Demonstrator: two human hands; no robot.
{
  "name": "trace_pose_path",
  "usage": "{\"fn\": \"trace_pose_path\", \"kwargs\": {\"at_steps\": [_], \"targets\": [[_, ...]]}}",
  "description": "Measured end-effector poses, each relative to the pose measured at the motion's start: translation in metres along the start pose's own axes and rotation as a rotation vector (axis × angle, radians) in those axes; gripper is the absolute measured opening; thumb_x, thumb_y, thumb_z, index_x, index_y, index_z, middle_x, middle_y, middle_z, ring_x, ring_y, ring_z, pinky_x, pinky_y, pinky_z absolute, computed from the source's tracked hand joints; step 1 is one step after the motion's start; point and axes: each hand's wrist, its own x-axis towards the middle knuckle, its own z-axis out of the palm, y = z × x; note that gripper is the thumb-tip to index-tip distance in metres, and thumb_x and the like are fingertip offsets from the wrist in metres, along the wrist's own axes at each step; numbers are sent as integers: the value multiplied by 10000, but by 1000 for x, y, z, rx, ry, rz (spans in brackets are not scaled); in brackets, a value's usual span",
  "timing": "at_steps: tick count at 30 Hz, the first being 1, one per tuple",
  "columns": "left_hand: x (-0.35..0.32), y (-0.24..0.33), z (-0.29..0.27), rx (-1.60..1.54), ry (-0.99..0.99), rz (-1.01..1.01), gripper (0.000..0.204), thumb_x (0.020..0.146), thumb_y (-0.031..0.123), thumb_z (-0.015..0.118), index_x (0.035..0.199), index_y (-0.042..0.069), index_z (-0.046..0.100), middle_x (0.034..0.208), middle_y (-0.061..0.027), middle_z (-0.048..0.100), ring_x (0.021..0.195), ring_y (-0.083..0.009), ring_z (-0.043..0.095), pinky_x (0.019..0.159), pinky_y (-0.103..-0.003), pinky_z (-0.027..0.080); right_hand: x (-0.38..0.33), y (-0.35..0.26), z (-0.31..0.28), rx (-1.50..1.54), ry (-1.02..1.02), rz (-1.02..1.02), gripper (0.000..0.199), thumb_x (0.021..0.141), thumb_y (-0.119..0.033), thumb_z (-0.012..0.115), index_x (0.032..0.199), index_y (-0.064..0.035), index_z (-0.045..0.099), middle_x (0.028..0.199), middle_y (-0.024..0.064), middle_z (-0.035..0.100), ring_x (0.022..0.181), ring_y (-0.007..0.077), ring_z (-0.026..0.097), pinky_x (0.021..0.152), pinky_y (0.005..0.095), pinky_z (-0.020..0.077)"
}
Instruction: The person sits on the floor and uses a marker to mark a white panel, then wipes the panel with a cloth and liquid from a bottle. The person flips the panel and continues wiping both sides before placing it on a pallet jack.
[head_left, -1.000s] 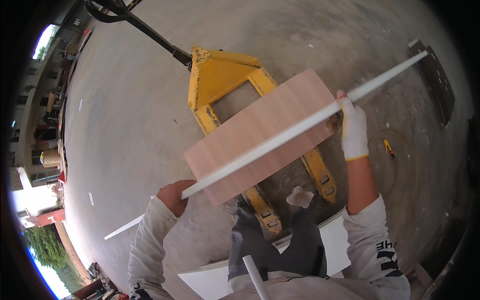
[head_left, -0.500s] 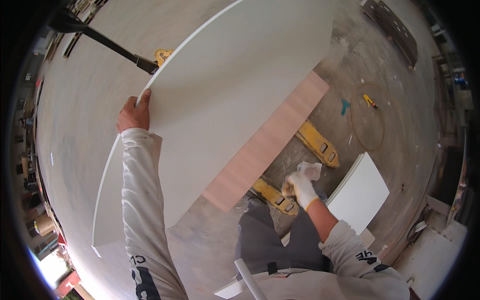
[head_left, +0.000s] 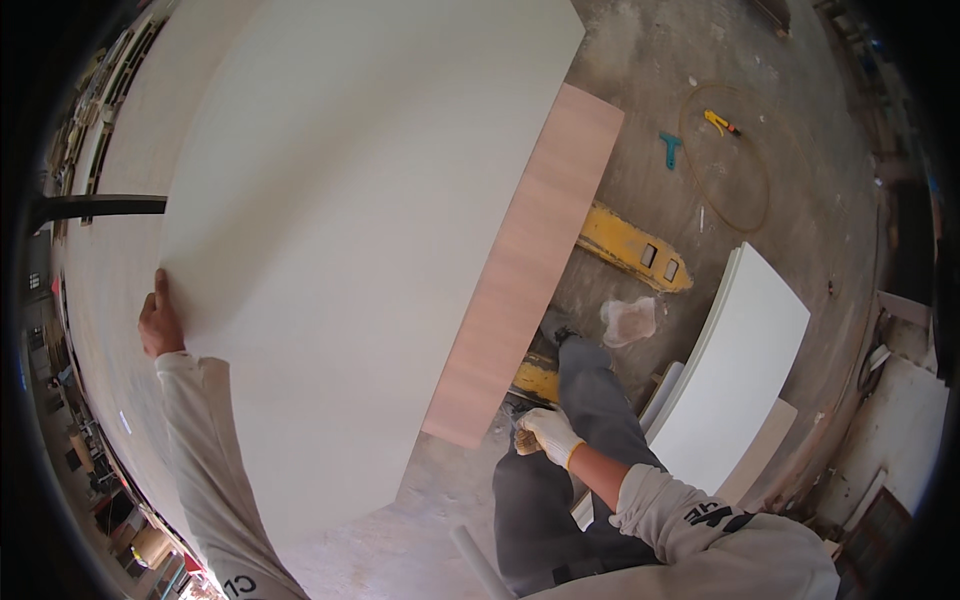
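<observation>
A large white panel (head_left: 370,220) slants across the middle of the view. My bare left hand (head_left: 161,322) grips its left edge, thumb on top of the face and fingers curled out of sight around the edge. Beneath its right side a pinkish board (head_left: 530,250) sticks out. My right hand (head_left: 548,437), in a white work glove, hangs over my thigh just right of the pinkish board, apart from both boards. Its fingers are curled closed; whatever they may hold is hidden.
Yellow pallet jack forks (head_left: 635,245) show beside the pinkish board; a black handle (head_left: 105,206) is at far left. White panels (head_left: 735,350) lie stacked at right. On the floor are a crumpled translucent sheet (head_left: 630,321), a teal scraper (head_left: 670,150) and a yellow air gun (head_left: 716,123) by a thin hose.
The white panel appears more upright in view and shifted left, my left hand still on its edge. My right hand has moved left, away from the translucent sheet. The view itself has turned.
</observation>
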Motion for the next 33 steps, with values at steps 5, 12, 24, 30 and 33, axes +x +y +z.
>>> {"fn": "trace_pose_path", "kwargs": {"at_steps": [5,12,24,30,33], "targets": [[21,-32,17,-132,-44,33,739,906,747,524,1053,66,770,908,-69,715,842,-196,584,858,-330,459,67,4,8,-29,35,110,99,894,-127,570,881,-44,623,777,101,663,623,245,675,551,402,586],[33,-14,124,-433,-171,38,767,954,648,566,1290,-35,658,1194,-136,708,1057,-228,655,925,-313,505,212,19,-61,-504,480,-255,246,900,-148,576,1074,3,663,985,146,702,862,291,691,744,394,546],[-41,7,327,-491,-321,-38,684,1015,548,521,1265,-75,654,1142,-154,711,1016,-223,652,919,-333,507,294,-69,-111,315,575,-218,531,953,-272,656,1354,30,485,1307,200,593,1191,294,600,931,469,506],[33,-20,386,-254,-365,-31,745,1007,580,474,1210,-115,652,1147,-223,713,1045,-309,675,915,-353,508,295,-49,-89,176,554,-145,562,917,-295,714,1288,60,485,1280,204,605,1143,269,614,946,404,507],[2,2,454,-283,-376,159,665,1014,530,491,1142,-99,667,1064,-254,717,1041,-320,676,886,-393,500,296,-59,-140,74,643,-166,448,938,-211,702,1233,47,484,1138,155,638,918,255,682,728,393,584]]}}
